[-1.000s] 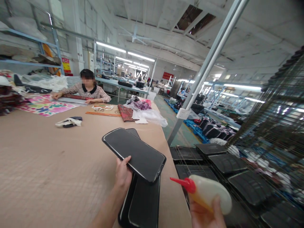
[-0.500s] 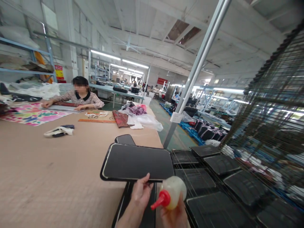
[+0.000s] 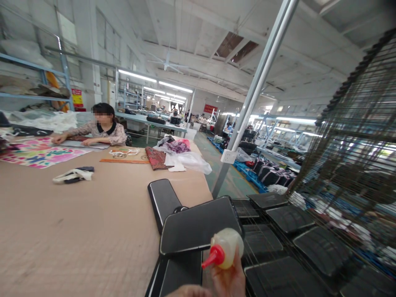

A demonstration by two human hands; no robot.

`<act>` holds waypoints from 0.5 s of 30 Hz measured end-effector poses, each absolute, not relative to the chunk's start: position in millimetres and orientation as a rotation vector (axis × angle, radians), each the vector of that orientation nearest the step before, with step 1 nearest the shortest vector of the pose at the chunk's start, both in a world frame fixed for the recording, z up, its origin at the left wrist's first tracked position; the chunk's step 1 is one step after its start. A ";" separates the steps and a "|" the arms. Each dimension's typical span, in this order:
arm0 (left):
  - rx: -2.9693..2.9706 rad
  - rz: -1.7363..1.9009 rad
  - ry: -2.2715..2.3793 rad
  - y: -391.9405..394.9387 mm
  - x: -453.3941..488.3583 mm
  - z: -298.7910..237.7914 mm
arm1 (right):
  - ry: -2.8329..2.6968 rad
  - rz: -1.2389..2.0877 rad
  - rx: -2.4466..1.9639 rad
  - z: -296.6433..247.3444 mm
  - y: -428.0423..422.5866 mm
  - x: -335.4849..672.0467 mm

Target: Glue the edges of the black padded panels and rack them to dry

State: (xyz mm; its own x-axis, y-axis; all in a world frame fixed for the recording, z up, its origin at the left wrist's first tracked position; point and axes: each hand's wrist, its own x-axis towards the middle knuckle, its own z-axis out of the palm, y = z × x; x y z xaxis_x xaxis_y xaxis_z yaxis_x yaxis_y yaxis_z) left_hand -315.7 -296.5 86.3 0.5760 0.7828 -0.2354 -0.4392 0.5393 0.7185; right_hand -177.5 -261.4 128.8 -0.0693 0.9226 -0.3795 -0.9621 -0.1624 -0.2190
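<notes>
My right hand, at the bottom edge, is closed round a pale glue bottle whose red nozzle points left. Just behind the bottle a black rectangular panel hovers tilted over the table's right edge. Only a sliver of my left hand shows at the bottom, its fingers hidden, and I cannot see whether it holds the panel. Under the panel lie more black panels, and another one rests flat on the table behind.
The long brown table runs to the left. A wire rack with several black panels on its shelves stands to the right. A slanted metal post rises behind. A seated person works over patterned fabric at the table's far end.
The black panel has swung right and tilted, now reaching over the table edge toward the rack. My left hand has dropped almost out of view. The glue bottle stays in my right hand.
</notes>
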 end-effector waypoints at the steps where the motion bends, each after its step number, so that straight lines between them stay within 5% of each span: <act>1: 0.687 0.762 0.595 -296.5 -329.1 89.1 | 0.079 1.649 -0.508 124.7 -259.7 -173.2; 9: 1.434 1.121 1.150 -186.5 -407.5 158.5 | -0.235 1.726 -0.557 99.4 -260.8 -175.9; 15: 1.624 0.634 0.890 -145.8 -393.8 145.5 | -0.658 1.639 -0.625 115.4 -269.8 -179.0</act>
